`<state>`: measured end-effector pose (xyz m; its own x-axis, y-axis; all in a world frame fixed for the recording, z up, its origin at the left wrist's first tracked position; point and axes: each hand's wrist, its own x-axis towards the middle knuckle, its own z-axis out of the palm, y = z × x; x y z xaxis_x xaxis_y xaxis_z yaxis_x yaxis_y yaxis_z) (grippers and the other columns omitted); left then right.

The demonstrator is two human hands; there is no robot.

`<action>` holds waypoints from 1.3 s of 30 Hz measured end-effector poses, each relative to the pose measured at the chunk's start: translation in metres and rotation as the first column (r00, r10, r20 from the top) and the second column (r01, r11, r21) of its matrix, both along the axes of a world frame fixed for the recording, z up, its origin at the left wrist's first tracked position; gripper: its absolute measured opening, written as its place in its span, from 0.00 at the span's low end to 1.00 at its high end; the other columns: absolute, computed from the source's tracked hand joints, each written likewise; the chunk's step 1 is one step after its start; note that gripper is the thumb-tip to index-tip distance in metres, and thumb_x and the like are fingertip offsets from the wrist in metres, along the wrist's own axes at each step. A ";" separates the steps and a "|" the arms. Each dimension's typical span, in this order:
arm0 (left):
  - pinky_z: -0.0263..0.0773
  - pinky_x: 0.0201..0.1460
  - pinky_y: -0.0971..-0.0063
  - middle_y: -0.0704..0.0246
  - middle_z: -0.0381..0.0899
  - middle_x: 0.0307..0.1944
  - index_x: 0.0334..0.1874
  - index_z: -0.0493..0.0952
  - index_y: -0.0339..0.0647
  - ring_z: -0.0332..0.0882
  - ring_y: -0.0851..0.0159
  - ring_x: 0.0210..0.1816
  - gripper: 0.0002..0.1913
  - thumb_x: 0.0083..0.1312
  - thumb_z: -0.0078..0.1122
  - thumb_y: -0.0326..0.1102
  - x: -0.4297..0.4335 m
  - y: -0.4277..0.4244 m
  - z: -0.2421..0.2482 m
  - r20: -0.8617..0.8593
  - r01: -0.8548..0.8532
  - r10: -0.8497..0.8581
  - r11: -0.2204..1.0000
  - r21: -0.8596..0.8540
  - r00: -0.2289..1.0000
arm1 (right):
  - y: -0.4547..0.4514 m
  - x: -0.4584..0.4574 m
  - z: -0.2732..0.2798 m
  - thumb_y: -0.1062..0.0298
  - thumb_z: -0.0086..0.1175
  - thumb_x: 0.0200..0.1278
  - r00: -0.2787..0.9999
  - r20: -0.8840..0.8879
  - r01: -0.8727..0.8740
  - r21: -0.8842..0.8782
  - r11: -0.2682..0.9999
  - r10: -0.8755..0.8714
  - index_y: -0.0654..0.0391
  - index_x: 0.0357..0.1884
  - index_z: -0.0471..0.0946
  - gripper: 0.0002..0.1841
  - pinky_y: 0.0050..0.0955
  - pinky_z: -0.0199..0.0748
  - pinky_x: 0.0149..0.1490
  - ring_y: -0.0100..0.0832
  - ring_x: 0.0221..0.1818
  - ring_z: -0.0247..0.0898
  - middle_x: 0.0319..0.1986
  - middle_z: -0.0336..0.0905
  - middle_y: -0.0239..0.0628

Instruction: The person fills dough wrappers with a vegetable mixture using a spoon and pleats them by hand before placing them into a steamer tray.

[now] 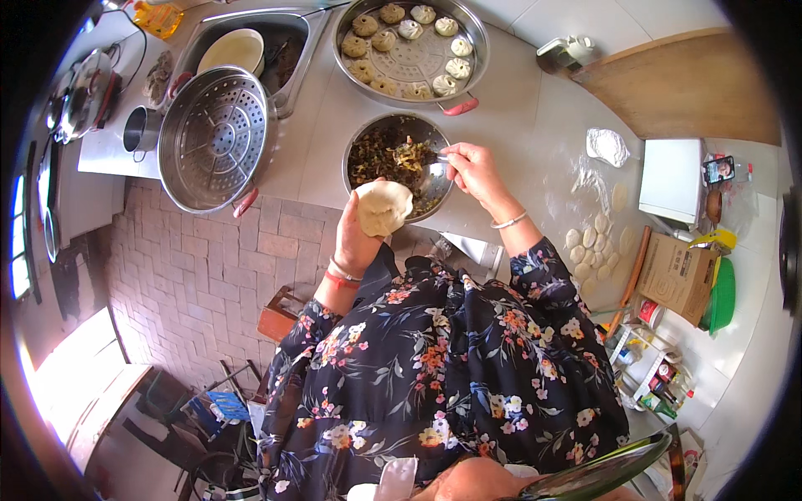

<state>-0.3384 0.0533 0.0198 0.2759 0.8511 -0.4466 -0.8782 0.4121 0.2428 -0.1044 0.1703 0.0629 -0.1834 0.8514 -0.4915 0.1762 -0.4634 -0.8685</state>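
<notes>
A round dough wrapper (383,208) lies spread on the palm and fingers of my left hand (359,232), at the near left rim of a metal bowl (440,188). Chopped filling (374,153) fills much of that bowl. My right hand (473,169) grips the handle of a spoon (438,158) at the bowl's right rim; its far end, over the bowl, carries a heap of filling. Beyond the bowl, pleated buns (458,67) stand in a ring in a perforated steamer tray (410,98) with a pink-wrapped handle.
An unfilled steamer tray (216,138) juts over the counter's left edge, near a sink (305,62) and a small metal pot (142,129). Flattened dough pieces (589,237), a bag of flour (606,148) and a rolling pin (634,266) lie at right, near a cardboard box (678,275).
</notes>
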 end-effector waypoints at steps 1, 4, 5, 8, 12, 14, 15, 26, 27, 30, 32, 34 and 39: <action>0.66 0.72 0.56 0.58 0.74 0.67 0.72 0.67 0.41 0.73 0.54 0.67 0.32 0.77 0.43 0.58 0.005 0.006 0.003 0.029 -0.006 0.006 1.000 -0.003 1.000 | -0.003 -0.001 0.009 0.74 0.48 0.73 1.000 -0.004 -0.003 0.016 1.000 0.003 0.65 0.46 0.81 0.10 0.18 0.62 0.20 0.17 0.15 0.64 0.20 0.78 0.33; 0.65 0.72 0.55 0.59 0.73 0.68 0.72 0.67 0.41 0.73 0.54 0.67 0.31 0.79 0.39 0.58 0.019 0.026 0.003 0.042 -0.027 0.026 1.000 0.008 0.999 | -0.013 -0.006 0.040 0.73 0.47 0.75 0.999 0.023 -0.025 0.064 0.998 0.024 0.65 0.48 0.80 0.10 0.19 0.64 0.21 0.16 0.16 0.65 0.20 0.78 0.33; 0.65 0.72 0.55 0.59 0.73 0.68 0.72 0.67 0.41 0.73 0.53 0.67 0.31 0.79 0.38 0.59 0.021 0.031 0.002 0.054 -0.031 0.031 1.000 0.005 0.998 | -0.020 -0.011 0.043 0.73 0.47 0.75 0.998 0.048 -0.046 0.108 0.993 0.041 0.65 0.48 0.79 0.10 0.20 0.65 0.21 0.18 0.16 0.66 0.20 0.78 0.33; 0.65 0.73 0.54 0.60 0.73 0.67 0.72 0.67 0.42 0.73 0.53 0.66 0.31 0.80 0.34 0.58 0.031 0.047 0.005 0.096 -0.025 0.022 0.999 0.029 0.995 | -0.043 -0.023 0.034 0.74 0.47 0.75 0.965 0.256 -0.156 0.399 0.903 0.054 0.61 0.48 0.79 0.09 0.31 0.74 0.27 0.33 0.18 0.73 0.20 0.80 0.38; 0.67 0.71 0.56 0.61 0.75 0.66 0.72 0.68 0.44 0.74 0.54 0.66 0.28 0.80 0.34 0.56 0.041 0.053 0.004 0.105 -0.076 0.072 0.997 0.033 0.992 | -0.065 -0.035 0.013 0.77 0.52 0.65 0.796 0.598 -0.444 0.683 0.580 -0.095 0.57 0.60 0.74 0.21 0.37 0.78 0.34 0.41 0.31 0.79 0.31 0.77 0.38; 0.68 0.70 0.57 0.61 0.76 0.64 0.71 0.69 0.45 0.75 0.56 0.65 0.27 0.80 0.37 0.54 0.042 0.055 0.005 0.105 -0.086 0.084 0.996 0.017 0.991 | -0.069 -0.035 0.009 0.77 0.53 0.63 0.709 0.690 -0.553 0.673 0.492 -0.147 0.57 0.65 0.72 0.26 0.36 0.79 0.36 0.39 0.35 0.79 0.35 0.75 0.37; 0.69 0.70 0.58 0.61 0.77 0.63 0.71 0.69 0.46 0.75 0.57 0.65 0.26 0.80 0.38 0.53 0.042 0.056 0.005 0.103 -0.092 0.091 0.996 0.007 0.991 | -0.070 -0.035 0.011 0.79 0.53 0.62 0.718 0.681 -0.547 0.680 0.488 -0.144 0.58 0.64 0.72 0.26 0.36 0.79 0.37 0.41 0.36 0.79 0.37 0.76 0.39; 0.70 0.69 0.60 0.63 0.77 0.63 0.72 0.69 0.44 0.75 0.58 0.64 0.25 0.79 0.43 0.50 0.029 0.058 0.009 0.096 -0.089 0.082 0.994 0.070 0.992 | -0.061 -0.029 0.023 0.81 0.53 0.62 0.751 0.641 -0.540 0.735 0.409 -0.159 0.59 0.64 0.74 0.26 0.33 0.79 0.39 0.36 0.37 0.79 0.37 0.76 0.37; 0.70 0.69 0.60 0.63 0.77 0.63 0.72 0.69 0.44 0.75 0.59 0.64 0.25 0.79 0.43 0.51 0.028 0.058 0.009 0.097 -0.088 0.080 0.994 0.072 0.992 | -0.059 -0.029 0.025 0.81 0.53 0.63 0.793 0.594 -0.489 0.754 0.439 -0.138 0.59 0.64 0.74 0.25 0.33 0.79 0.39 0.37 0.36 0.79 0.36 0.77 0.38; 0.70 0.69 0.59 0.63 0.77 0.63 0.72 0.67 0.42 0.75 0.59 0.64 0.27 0.79 0.43 0.51 0.021 0.057 0.011 0.046 -0.073 0.070 0.994 0.083 0.997 | -0.055 -0.030 0.028 0.82 0.51 0.66 0.891 0.445 -0.334 0.779 0.531 -0.093 0.60 0.62 0.75 0.22 0.35 0.79 0.39 0.38 0.34 0.79 0.34 0.78 0.40; 0.70 0.69 0.59 0.63 0.77 0.63 0.73 0.67 0.41 0.75 0.59 0.64 0.27 0.79 0.44 0.51 0.018 0.055 0.014 0.025 -0.066 0.063 0.993 0.095 0.998 | -0.058 -0.029 0.026 0.82 0.51 0.67 0.925 0.373 -0.255 0.745 0.617 -0.068 0.60 0.61 0.75 0.20 0.35 0.78 0.39 0.38 0.34 0.80 0.35 0.79 0.40; 0.70 0.69 0.60 0.63 0.76 0.64 0.73 0.66 0.41 0.75 0.60 0.64 0.28 0.79 0.44 0.52 0.014 0.053 0.018 0.000 -0.058 0.058 0.994 0.089 0.998 | -0.060 -0.031 0.023 0.82 0.50 0.68 0.952 0.297 -0.177 0.724 0.667 -0.070 0.61 0.60 0.76 0.19 0.35 0.78 0.38 0.38 0.32 0.79 0.34 0.80 0.40; 0.70 0.69 0.61 0.61 0.75 0.65 0.74 0.65 0.38 0.75 0.59 0.64 0.29 0.79 0.43 0.53 -0.008 0.039 0.012 -0.127 -0.095 0.109 0.989 0.112 0.986 | -0.055 -0.018 0.006 0.79 0.49 0.70 0.940 0.309 -0.101 0.657 0.747 -0.146 0.62 0.56 0.76 0.14 0.35 0.77 0.35 0.39 0.28 0.78 0.30 0.80 0.40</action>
<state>-0.3463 0.0919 0.0320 0.1298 0.9160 -0.3797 -0.8713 0.2882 0.3972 -0.1223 0.1155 0.0692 -0.0976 0.9814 0.1653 0.4959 0.1919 -0.8469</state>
